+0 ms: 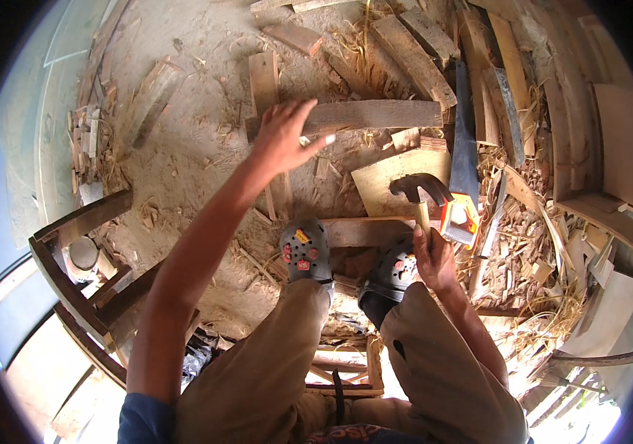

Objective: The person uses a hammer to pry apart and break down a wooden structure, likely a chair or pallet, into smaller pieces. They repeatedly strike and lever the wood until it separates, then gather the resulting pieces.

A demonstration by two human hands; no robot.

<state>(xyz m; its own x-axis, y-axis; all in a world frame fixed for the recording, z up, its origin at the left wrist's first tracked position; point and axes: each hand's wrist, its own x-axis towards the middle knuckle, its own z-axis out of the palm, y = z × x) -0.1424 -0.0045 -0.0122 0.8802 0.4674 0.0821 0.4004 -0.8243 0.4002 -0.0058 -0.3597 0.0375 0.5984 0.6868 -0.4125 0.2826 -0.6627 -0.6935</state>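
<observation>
My left hand (283, 139) reaches over the left part of a weathered wooden plank (379, 114), thumb and fingers spread. Whether it touches the plank I cannot tell. The plank lies crosswise over another upright-running board (263, 78). In my right hand (436, 260), beside my right knee, is a claw hammer (422, 186), gripped by its pale wooden handle, head up. Just right of the hammer lies a handsaw (464, 140), its orange and white handle (461, 222) toward me and its dark blade pointing away.
My feet in grey clogs (305, 255) stand near a board (353, 232). A flat yellowish wood piece (379, 181) lies behind the hammer. Wood chips (520, 259) heap at right beside leaning boards (627, 140). A curved wooden frame (72, 288) stands at left.
</observation>
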